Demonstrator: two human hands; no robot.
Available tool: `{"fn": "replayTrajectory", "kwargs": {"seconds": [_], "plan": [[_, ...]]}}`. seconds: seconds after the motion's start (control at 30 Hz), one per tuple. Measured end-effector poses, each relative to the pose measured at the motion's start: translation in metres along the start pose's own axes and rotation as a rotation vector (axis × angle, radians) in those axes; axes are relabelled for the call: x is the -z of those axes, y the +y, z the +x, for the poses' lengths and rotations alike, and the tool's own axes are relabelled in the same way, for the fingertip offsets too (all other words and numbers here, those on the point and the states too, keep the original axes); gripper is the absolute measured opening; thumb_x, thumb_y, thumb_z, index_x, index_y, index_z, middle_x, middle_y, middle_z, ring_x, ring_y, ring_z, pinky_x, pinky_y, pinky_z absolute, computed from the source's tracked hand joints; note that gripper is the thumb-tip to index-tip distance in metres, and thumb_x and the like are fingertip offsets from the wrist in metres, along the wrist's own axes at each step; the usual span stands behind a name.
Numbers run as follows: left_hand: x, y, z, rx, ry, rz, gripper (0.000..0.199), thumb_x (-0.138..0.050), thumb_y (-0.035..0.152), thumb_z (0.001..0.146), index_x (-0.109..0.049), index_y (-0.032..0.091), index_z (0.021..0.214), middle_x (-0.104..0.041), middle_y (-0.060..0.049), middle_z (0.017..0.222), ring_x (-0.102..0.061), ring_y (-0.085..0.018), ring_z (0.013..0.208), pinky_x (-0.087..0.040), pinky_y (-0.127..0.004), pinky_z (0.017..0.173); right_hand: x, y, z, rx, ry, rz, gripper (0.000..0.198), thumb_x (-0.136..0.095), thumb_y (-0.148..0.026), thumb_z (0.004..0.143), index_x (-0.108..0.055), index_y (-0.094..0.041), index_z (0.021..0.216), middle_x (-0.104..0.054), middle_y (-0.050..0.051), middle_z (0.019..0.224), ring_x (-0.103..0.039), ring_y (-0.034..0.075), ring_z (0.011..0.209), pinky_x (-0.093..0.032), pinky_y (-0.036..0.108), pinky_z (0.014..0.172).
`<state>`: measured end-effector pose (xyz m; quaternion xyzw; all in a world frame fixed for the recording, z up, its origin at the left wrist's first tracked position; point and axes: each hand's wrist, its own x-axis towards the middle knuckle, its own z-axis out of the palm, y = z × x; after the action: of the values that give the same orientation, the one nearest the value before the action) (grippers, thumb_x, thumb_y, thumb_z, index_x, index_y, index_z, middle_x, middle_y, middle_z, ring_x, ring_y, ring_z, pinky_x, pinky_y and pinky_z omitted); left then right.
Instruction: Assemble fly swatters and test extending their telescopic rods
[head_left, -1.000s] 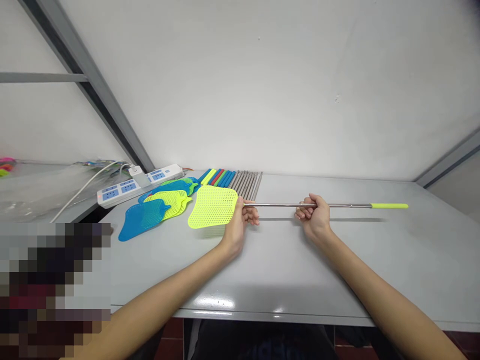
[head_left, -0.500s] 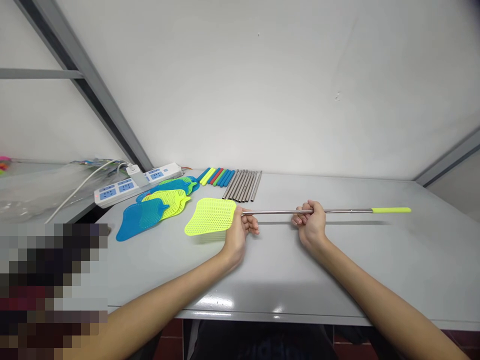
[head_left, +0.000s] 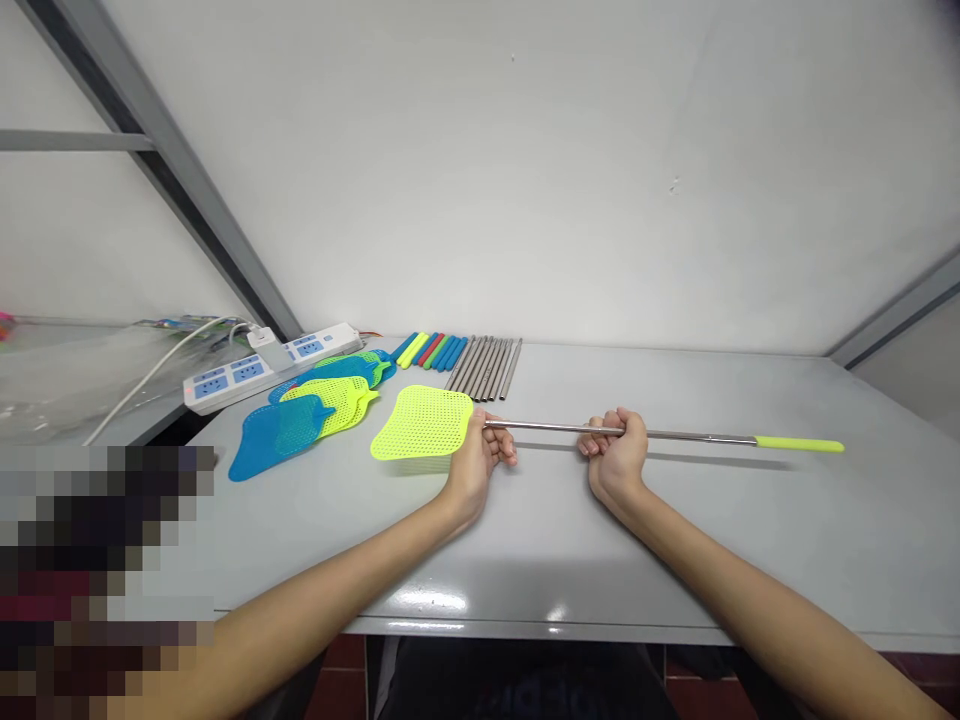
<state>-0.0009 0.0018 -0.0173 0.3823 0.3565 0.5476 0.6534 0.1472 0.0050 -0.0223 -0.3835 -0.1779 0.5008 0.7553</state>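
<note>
A fly swatter (head_left: 422, 423) with a yellow mesh head, a thin telescopic metal rod and a yellow handle is held level above the table, head to the left. My left hand (head_left: 476, 460) pinches it where the head meets the rod. Around the middle of the rod, my right hand (head_left: 619, 448) is closed, fingers curled. The yellow handle sticks out free on the right. Behind my left hand lies a row of metal rods (head_left: 484, 370). Left of them are several coloured handles (head_left: 431, 351), in blue, yellow, red and green.
Overlapping blue and yellow swatter heads (head_left: 277, 437) lie at the left of the grey table (head_left: 540, 570). Beyond them sits a white power strip (head_left: 247, 372) with a plug and cable. Clear plastic bags (head_left: 82, 380) rest at far left. A white wall (head_left: 570, 180) stands behind.
The swatter has tilted, its handle end now lower and farther right. My right hand has shifted slightly left along with a small camera movement. The left hand keeps its grip.
</note>
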Motion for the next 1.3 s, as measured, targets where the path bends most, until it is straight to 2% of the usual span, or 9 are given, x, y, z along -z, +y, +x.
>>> {"fn": "replayTrajectory", "kwargs": {"seconds": [0.2, 0.6, 0.83, 1.3], "plan": [[0.000, 0.000, 0.002, 0.004, -0.003, -0.019, 0.028, -0.034, 0.044, 0.076, -0.041, 0.018, 0.070, -0.046, 0.004, 0.046, -0.045, -0.011, 0.044, -0.038, -0.024, 0.050, -0.001, 0.001, -0.001, 0.016, -0.034, 0.000, 0.034, -0.034, -0.031, 0.069, -0.015, -0.018, 0.043, -0.016, -0.007, 0.033, -0.023, 0.007, 0.028, -0.022, 0.021, 0.032], [0.000, -0.004, -0.001, -0.050, -0.019, 0.024, 0.029, -0.029, 0.045, 0.078, -0.039, 0.019, 0.072, -0.047, 0.004, 0.047, -0.047, -0.012, 0.045, -0.039, -0.026, 0.053, 0.001, 0.005, 0.001, -0.054, -0.066, 0.096, 0.033, -0.037, -0.030, 0.069, -0.019, -0.018, 0.044, -0.018, -0.007, 0.033, -0.019, 0.006, 0.027, -0.013, 0.020, 0.032], [-0.001, -0.004, 0.002, -0.029, -0.017, -0.015, 0.023, -0.034, 0.040, 0.077, -0.039, 0.019, 0.070, -0.047, 0.003, 0.045, -0.047, -0.012, 0.044, -0.039, -0.026, 0.050, 0.001, 0.006, 0.000, -0.049, -0.062, 0.091, 0.034, -0.037, -0.029, 0.070, -0.018, -0.018, 0.044, -0.017, -0.007, 0.033, -0.019, 0.006, 0.027, -0.013, 0.020, 0.032], [-0.002, -0.005, 0.002, -0.038, -0.025, -0.021, 0.022, -0.029, 0.037, 0.080, -0.038, 0.018, 0.072, -0.049, 0.002, 0.046, -0.050, -0.013, 0.045, -0.041, -0.028, 0.053, 0.002, 0.011, 0.002, -0.035, -0.040, 0.070, 0.035, -0.038, -0.031, 0.071, -0.019, -0.018, 0.044, -0.020, -0.008, 0.032, -0.020, 0.006, 0.027, -0.013, 0.020, 0.031]]}}
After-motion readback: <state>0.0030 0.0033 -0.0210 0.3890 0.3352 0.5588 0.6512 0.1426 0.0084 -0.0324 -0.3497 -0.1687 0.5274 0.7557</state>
